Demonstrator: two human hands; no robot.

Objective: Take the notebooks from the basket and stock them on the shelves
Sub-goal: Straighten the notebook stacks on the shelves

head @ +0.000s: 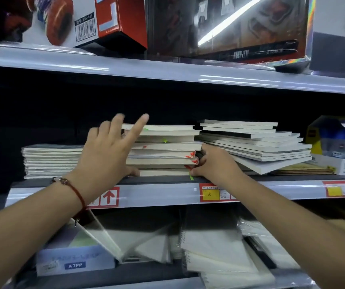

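Both hands are up at the middle shelf, working the centre stack of notebooks. The left hand is spread flat against the stack's left side, fingers straight and apart, index finger pointing up toward one o'clock over the top books, thumb down at the shelf edge. A red cord bracelet sits on that wrist. The right hand is at the stack's lower right corner, at about four o'clock from the pile's centre, fingers curled in against the bottom notebooks; whether it truly grips one, I cannot tell. At nine o'clock from the centre pile lies a lower stack of notebooks, partly hidden behind the left hand. At three o'clock a fanned, slumping pile leans toward the right. Beyond it, a blue and yellow box. Red arrow price tags line the shelf rail below.
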